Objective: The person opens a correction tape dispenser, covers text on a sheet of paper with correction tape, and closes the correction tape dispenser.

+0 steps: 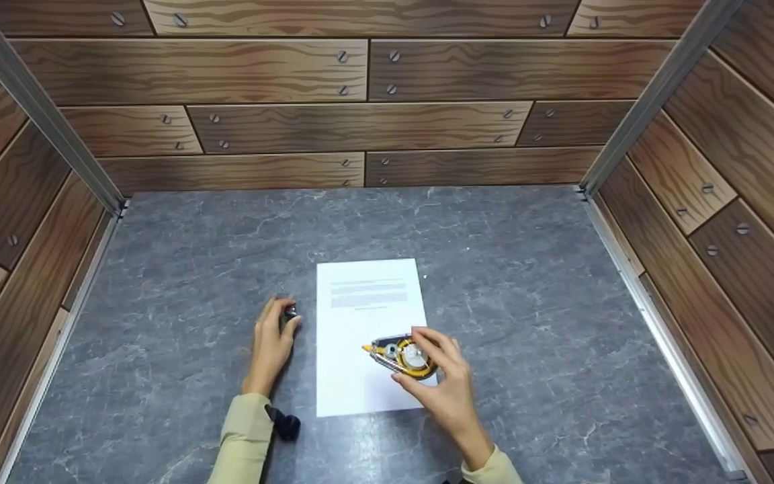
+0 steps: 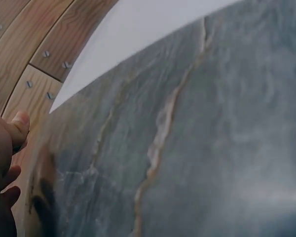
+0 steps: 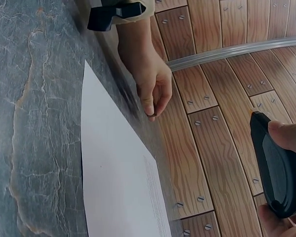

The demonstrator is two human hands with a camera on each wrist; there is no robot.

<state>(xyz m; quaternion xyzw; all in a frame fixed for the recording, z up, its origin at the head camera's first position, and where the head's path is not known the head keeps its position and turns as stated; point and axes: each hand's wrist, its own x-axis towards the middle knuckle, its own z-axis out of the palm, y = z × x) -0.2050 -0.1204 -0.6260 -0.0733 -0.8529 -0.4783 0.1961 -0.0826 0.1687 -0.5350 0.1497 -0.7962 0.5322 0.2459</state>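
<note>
My right hand [image 1: 451,390] grips a correction tape dispenser [image 1: 416,356] between thumb and fingers, over the lower right part of a printed sheet of paper [image 1: 353,383]. The dispenser has a see-through case with yellow parts, and its yellow tip points left. Its dark side [image 3: 278,173] shows in the right wrist view. To the left of the sheet, my left hand [image 1: 271,343] pinches a small dark piece [image 1: 291,311] between thumb and fingers; most of it is hidden. Only the edge of that hand [image 2: 1,158] appears in the left wrist view.
The paper lies on a grey marbled tabletop [image 1: 528,302], with lines of text near its top. Wood-patterned panels [image 1: 279,70] rise at the back and both sides, with metal rails along their edges. A black wrist camera [image 1: 286,425] sits by the left sleeve.
</note>
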